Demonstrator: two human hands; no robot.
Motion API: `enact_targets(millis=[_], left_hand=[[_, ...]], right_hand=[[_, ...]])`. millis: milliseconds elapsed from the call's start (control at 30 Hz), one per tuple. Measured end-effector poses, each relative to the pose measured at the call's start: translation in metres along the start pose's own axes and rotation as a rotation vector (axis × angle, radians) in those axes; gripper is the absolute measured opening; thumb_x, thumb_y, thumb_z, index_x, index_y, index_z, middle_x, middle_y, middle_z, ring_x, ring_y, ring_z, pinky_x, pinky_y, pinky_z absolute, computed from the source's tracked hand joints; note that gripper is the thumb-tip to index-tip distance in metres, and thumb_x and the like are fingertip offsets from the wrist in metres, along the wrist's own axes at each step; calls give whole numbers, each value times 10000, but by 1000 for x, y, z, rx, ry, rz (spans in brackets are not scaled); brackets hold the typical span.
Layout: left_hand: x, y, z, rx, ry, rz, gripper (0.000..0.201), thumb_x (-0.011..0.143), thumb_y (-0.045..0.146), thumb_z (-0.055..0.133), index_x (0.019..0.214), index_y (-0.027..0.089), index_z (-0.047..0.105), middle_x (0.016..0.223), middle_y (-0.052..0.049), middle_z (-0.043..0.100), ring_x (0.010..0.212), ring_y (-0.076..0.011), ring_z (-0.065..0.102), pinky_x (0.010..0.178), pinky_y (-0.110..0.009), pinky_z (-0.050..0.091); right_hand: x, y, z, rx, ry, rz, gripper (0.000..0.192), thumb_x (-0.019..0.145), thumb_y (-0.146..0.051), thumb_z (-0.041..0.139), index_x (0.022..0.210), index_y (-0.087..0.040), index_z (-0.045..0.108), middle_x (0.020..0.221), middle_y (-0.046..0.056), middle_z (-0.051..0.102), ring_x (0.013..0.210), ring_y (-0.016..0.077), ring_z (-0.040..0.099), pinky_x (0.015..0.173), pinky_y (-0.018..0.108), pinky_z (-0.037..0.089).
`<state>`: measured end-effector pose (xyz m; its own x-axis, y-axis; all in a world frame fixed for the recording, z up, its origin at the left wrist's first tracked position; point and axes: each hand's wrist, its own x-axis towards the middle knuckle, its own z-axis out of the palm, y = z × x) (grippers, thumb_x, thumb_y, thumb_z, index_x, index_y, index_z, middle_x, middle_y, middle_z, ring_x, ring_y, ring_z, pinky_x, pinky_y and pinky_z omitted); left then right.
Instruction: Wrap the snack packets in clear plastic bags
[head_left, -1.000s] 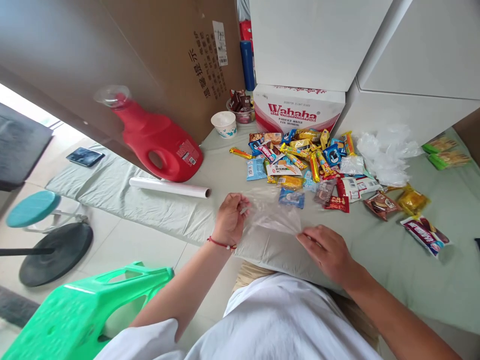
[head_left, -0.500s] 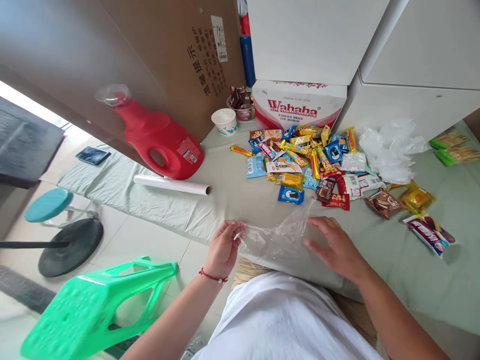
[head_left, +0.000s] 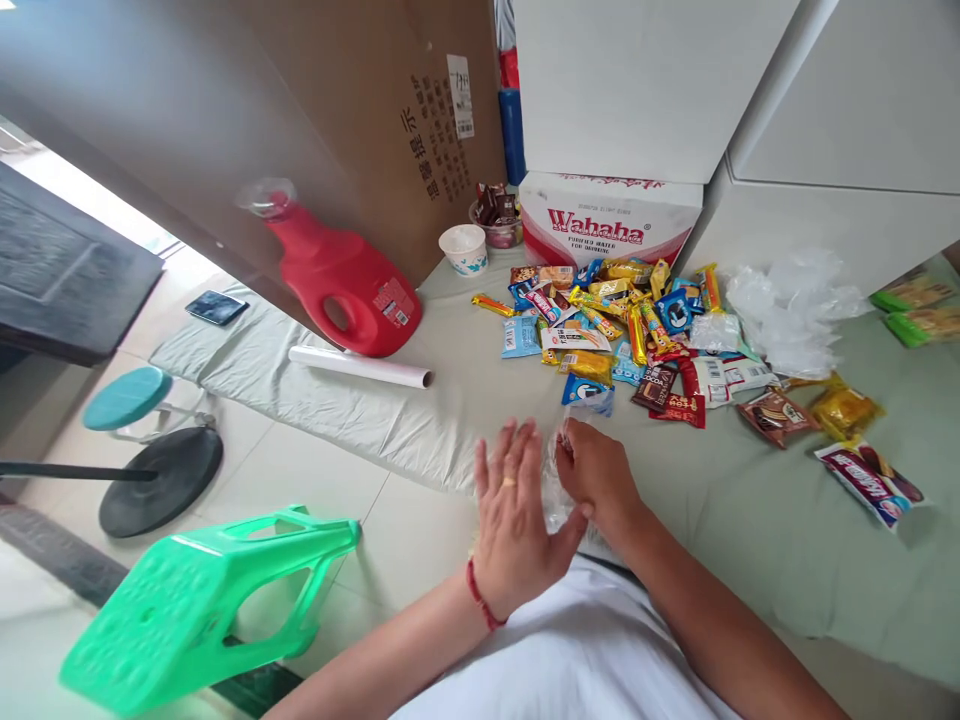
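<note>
My right hand is closed around a bunched clear plastic bag, close to my body. Beside it my left hand is raised with fingers stretched out and the back of the hand toward me; its palm side is hidden. A loose end of the bag sticks up past my right fist. Just beyond lies a pile of wrapped snacks, with a blue snack packet nearest to the bag.
A Wahaba-style carton reading Wahaha stands behind the pile. To the left are a paper cup, a red jug and a white roll. Crumpled plastic bags lie right. A green stool lies on the floor.
My left hand has let go of the bag and moved right, its fingers now spread. My right hand has closed on the bag, which has gone from stretched out to bunched.
</note>
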<state>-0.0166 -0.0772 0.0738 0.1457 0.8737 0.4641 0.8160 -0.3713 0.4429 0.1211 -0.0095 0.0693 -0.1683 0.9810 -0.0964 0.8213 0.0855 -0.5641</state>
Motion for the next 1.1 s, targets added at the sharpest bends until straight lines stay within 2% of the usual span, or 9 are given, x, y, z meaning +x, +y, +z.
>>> enact_targets(millis=[133, 200, 300, 433, 567, 667, 800, 900, 1100], left_hand=[[5, -19, 41, -104, -216, -93, 385, 1000, 452, 501, 1232, 165, 610, 978, -127, 738, 919, -285, 688, 834, -405, 491], [6, -33, 53, -207, -272, -231, 264, 1013, 372, 461, 949, 215, 663, 738, -57, 676, 686, -221, 626, 666, -324, 419], [14, -43, 55, -380, -192, -504, 263, 984, 346, 516, 758, 243, 604, 592, 0, 544, 556, -180, 497, 595, -295, 321], [34, -31, 43, -579, -42, -521, 141, 906, 337, 646, 803, 241, 635, 774, -33, 621, 763, -209, 569, 753, -299, 409], [50, -9, 40, -814, -270, -447, 204, 849, 358, 727, 1005, 234, 683, 1040, -82, 693, 1012, -255, 632, 916, -334, 454], [55, 0, 52, -929, -442, -569, 226, 839, 389, 733, 963, 227, 637, 965, -58, 707, 904, -230, 655, 808, -318, 478], [55, 0, 70, -943, -363, -664, 206, 886, 386, 650, 794, 213, 585, 762, -1, 606, 732, -158, 553, 705, -276, 438], [57, -8, 69, -1098, -326, -763, 230, 836, 400, 714, 792, 206, 599, 802, 4, 595, 770, -143, 545, 717, -256, 474], [61, -44, 48, -1420, -393, -1215, 363, 653, 337, 873, 785, 199, 564, 788, -14, 647, 787, -182, 666, 721, -323, 578]], right_hand=[[2, 28, -4, 236, 37, 8, 102, 885, -248, 578, 794, -214, 610, 675, -19, 625, 618, 140, 545, 620, 249, 354], [1, 48, -6, 361, 32, 33, 129, 880, -299, 587, 783, -219, 613, 647, -31, 601, 582, 135, 528, 588, 246, 363], [-3, 70, -9, 546, -4, 127, 218, 871, -424, 612, 772, -230, 605, 588, -54, 528, 499, 126, 466, 505, 247, 339], [-3, 75, -9, 602, 62, 163, 266, 856, -455, 631, 720, -241, 551, 559, -60, 482, 489, 128, 436, 493, 255, 333], [0, 60, -10, 462, 140, 103, 218, 855, -368, 612, 711, -239, 511, 610, -35, 555, 557, 141, 479, 547, 261, 343], [1, 50, -11, 337, 165, 90, 102, 844, -290, 571, 766, -233, 538, 667, -13, 612, 603, 158, 521, 596, 274, 351], [0, 48, -9, 240, 197, 80, 87, 857, -253, 530, 806, -220, 591, 751, 29, 660, 688, 189, 575, 658, 297, 367], [-2, 60, -12, 444, 168, 101, 101, 842, -316, 598, 834, -219, 627, 730, 12, 648, 675, 181, 575, 660, 290, 398], [-24, 109, -41, 987, 62, 244, 317, 736, -477, 795, 821, -192, 687, 702, -20, 588, 623, 122, 488, 582, 244, 381]])
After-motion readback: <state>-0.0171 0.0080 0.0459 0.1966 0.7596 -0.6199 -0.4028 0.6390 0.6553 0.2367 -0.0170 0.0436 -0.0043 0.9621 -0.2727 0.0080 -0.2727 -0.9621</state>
